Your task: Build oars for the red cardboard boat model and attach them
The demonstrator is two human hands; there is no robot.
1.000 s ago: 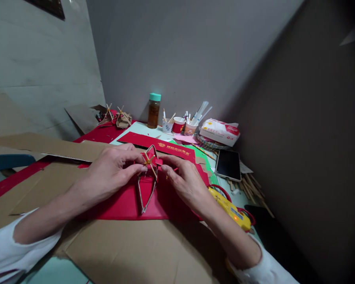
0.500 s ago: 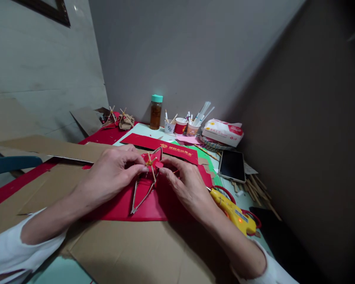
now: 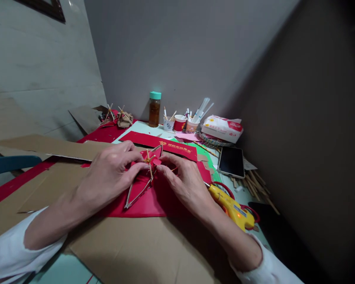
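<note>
A small, pointed craft piece [image 3: 150,172], red with cardboard edges, sits mid-scene over a glossy red board [image 3: 168,205], slanting from near left to far right. Thin sticks [image 3: 148,159] cross over its middle. The left hand [image 3: 112,169] reaches in from the near left, back upward and fingers curled, thumb and forefinger pinching the piece's left side beside the crossing. The right hand [image 3: 187,179] comes from the near right, its thumb and forefinger bent around a small red tab [image 3: 157,162]; whether they grip it, I cannot tell. Both forearms angle inward from white sleeves [image 3: 26,240]. Just right of the right wrist lies a yellow glue gun [image 3: 232,207] with an orange light. Farther right is a dark-screened phone [image 3: 230,162]; at the far side stand three cups [image 3: 180,124] and a bottle [image 3: 154,113]. Brown cardboard [image 3: 136,244] covers the near side.
</note>
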